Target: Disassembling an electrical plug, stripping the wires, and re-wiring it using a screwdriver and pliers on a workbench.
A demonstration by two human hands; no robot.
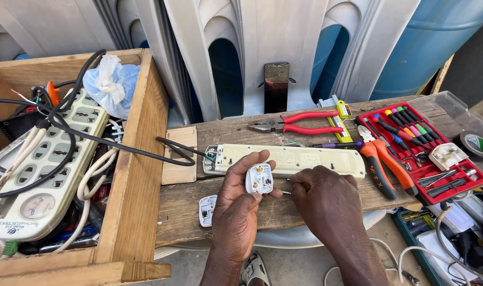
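My left hand (237,204) holds a small white plug body (259,179) with its inside facing up, pinched between thumb and fingers. My right hand (326,204) is closed around a thin metal-tipped tool, probably a small screwdriver (286,192), whose tip points at the plug. A cream power strip (289,159) lies on the wooden plank (183,204) just behind both hands, with a black cable (170,148) leading off to the left. A white plug cover (207,210) rests on the plank beside my left wrist.
A wooden crate (138,159) at left holds another power strip (51,159), cables and a plastic bag. Red pliers (300,123), orange-handled cutters (384,164), a red screwdriver set (421,148), a tape roll (475,144) and a dark phone (276,85) lie behind and to the right.
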